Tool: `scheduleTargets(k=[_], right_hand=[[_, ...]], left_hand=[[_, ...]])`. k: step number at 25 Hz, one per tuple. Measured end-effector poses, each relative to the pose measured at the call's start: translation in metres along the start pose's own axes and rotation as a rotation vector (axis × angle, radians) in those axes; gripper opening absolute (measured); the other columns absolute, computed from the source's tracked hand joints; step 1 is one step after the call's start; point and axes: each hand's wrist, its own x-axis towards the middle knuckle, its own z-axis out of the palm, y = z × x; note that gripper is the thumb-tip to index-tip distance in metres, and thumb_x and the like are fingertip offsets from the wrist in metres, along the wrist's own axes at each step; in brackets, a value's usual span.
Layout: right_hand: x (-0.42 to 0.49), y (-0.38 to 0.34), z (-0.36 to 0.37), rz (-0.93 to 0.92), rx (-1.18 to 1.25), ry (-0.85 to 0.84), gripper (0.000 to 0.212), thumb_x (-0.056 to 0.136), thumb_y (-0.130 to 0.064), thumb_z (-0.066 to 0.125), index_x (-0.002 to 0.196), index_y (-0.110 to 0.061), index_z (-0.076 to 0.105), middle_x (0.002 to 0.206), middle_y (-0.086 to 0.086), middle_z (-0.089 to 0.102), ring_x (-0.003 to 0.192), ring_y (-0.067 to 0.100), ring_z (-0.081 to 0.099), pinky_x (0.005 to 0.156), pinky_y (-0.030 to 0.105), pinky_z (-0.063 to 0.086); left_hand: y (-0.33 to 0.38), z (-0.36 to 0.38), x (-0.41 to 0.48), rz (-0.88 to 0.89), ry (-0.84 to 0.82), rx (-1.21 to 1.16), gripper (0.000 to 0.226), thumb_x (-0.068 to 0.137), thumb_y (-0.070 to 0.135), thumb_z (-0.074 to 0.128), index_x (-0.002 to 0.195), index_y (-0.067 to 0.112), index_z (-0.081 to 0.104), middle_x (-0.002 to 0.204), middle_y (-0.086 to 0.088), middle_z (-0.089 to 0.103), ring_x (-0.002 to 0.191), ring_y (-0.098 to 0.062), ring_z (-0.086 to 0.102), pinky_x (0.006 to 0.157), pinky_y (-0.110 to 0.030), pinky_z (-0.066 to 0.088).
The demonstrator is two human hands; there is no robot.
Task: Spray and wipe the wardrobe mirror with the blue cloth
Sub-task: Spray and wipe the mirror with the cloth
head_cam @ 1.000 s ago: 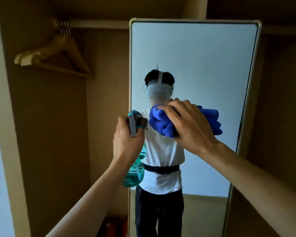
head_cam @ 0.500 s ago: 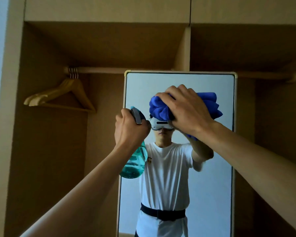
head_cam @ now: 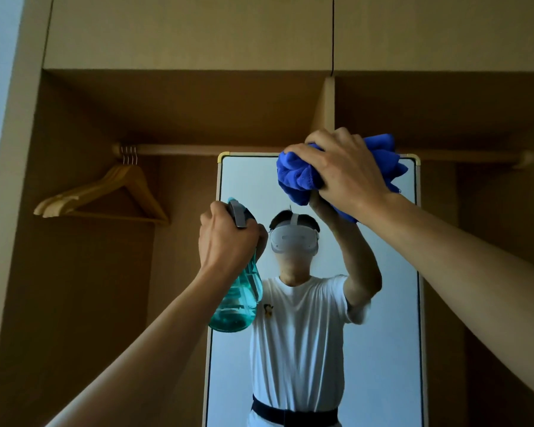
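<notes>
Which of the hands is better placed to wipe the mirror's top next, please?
Right. The right hand grips the blue cloth at the top edge of the mirror; the left hand holds the spray bottle lower down.

Your right hand (head_cam: 342,174) has carried the bunched blue cloth (head_cam: 293,177) up the mirror (head_cam: 383,334). It was at mid-height a second ago and is now at the top edge, near the top right corner, where part of the cloth overlaps the frame. Your left hand (head_cam: 225,238) has risen along the mirror's left edge with the spray bottle (head_cam: 238,303). Your view has tipped upward, so the wardrobe's upper panels (head_cam: 182,32) now show.
</notes>
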Motion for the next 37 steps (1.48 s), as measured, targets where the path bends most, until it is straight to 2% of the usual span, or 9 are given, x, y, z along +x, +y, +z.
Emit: scheduleTargets(k=[9, 16, 18, 21, 24, 27, 30, 33, 37], right_hand=[[-0.027, -0.029, 0.002, 0.042, 0.079, -0.055, 0.063, 0.073, -0.015, 0.072, 0.133, -0.021, 0.055, 0.119, 0.005, 0.06, 0.102, 0.034, 0.053, 0.086, 0.048, 0.043], [-0.084, -0.069, 0.012, 0.03, 0.083, -0.099, 0.068, 0.066, -0.019, 0.076, 0.131, -0.024, 0.055, 0.113, 0.001, 0.06, 0.088, 0.029, 0.051, 0.074, 0.043, 0.042], [-0.1, -0.077, 0.013, 0.032, 0.081, -0.1, 0.063, 0.071, -0.021, 0.076, 0.131, -0.023, 0.057, 0.114, 0.001, 0.061, 0.087, 0.028, 0.05, 0.072, 0.042, 0.041], [-0.126, -0.089, 0.011, 0.024, 0.085, -0.101, 0.054, 0.079, -0.024, 0.07, 0.132, -0.022, 0.058, 0.118, 0.002, 0.061, 0.09, 0.029, 0.05, 0.075, 0.043, 0.04], [-0.151, -0.103, 0.01, 0.03, 0.109, -0.131, 0.052, 0.081, -0.021, 0.066, 0.132, -0.021, 0.059, 0.12, 0.003, 0.062, 0.091, 0.031, 0.05, 0.079, 0.045, 0.04], [-0.173, -0.118, 0.01, 0.05, 0.096, -0.161, 0.054, 0.078, -0.017, 0.069, 0.131, -0.02, 0.06, 0.12, 0.005, 0.062, 0.09, 0.031, 0.051, 0.079, 0.045, 0.038], [-0.196, -0.134, 0.008, 0.057, 0.114, -0.211, 0.055, 0.079, -0.011, 0.065, 0.133, -0.019, 0.058, 0.12, 0.009, 0.062, 0.091, 0.034, 0.052, 0.08, 0.047, 0.04], [-0.222, -0.151, 0.006, 0.053, 0.135, -0.278, 0.06, 0.077, -0.009, 0.064, 0.135, -0.018, 0.056, 0.122, 0.01, 0.061, 0.092, 0.035, 0.053, 0.079, 0.049, 0.044], [-0.253, -0.171, 0.005, 0.081, 0.13, -0.313, 0.063, 0.076, -0.012, 0.069, 0.137, -0.019, 0.056, 0.122, 0.009, 0.061, 0.093, 0.033, 0.054, 0.08, 0.047, 0.045]], left_hand=[[-0.032, 0.002, -0.028, -0.048, 0.017, -0.076, 0.031, 0.09, 0.03, 0.061, 0.113, 0.015, 0.047, 0.109, -0.004, 0.05, 0.099, -0.03, 0.054, 0.091, -0.05, 0.051], [-0.055, 0.002, -0.063, -0.077, -0.036, -0.1, 0.027, 0.093, 0.027, 0.061, 0.112, 0.014, 0.047, 0.114, -0.005, 0.049, 0.09, -0.023, 0.052, 0.084, -0.044, 0.049], [-0.061, 0.005, -0.073, -0.072, -0.047, -0.111, 0.026, 0.093, 0.025, 0.062, 0.111, 0.012, 0.048, 0.117, -0.005, 0.046, 0.087, -0.02, 0.05, 0.08, -0.038, 0.044], [-0.071, 0.011, -0.087, -0.042, -0.047, -0.101, 0.026, 0.092, 0.022, 0.063, 0.108, 0.011, 0.046, 0.125, -0.007, 0.044, 0.101, -0.027, 0.052, 0.081, -0.034, 0.042], [-0.083, 0.018, -0.103, -0.026, -0.07, -0.095, 0.027, 0.092, 0.025, 0.064, 0.106, 0.015, 0.044, 0.147, -0.008, 0.037, 0.121, -0.03, 0.048, 0.087, -0.034, 0.041], [-0.092, 0.022, -0.125, 0.001, -0.065, -0.089, 0.03, 0.088, 0.024, 0.061, 0.111, 0.01, 0.047, 0.159, -0.006, 0.026, 0.139, -0.027, 0.037, 0.091, -0.027, 0.033], [-0.098, 0.025, -0.151, 0.044, -0.09, -0.065, 0.034, 0.086, 0.017, 0.061, 0.116, 0.008, 0.047, 0.164, -0.005, 0.017, 0.149, -0.024, 0.02, 0.097, -0.027, 0.03], [-0.107, 0.029, -0.172, 0.062, -0.134, -0.058, 0.034, 0.085, 0.01, 0.063, 0.115, 0.009, 0.05, 0.158, -0.006, 0.028, 0.144, -0.022, 0.024, 0.103, -0.026, 0.028], [-0.118, 0.035, -0.2, 0.021, -0.213, -0.12, 0.035, 0.08, 0.02, 0.054, 0.113, 0.009, 0.053, 0.135, -0.004, 0.049, 0.125, -0.02, 0.041, 0.1, -0.017, 0.031]])
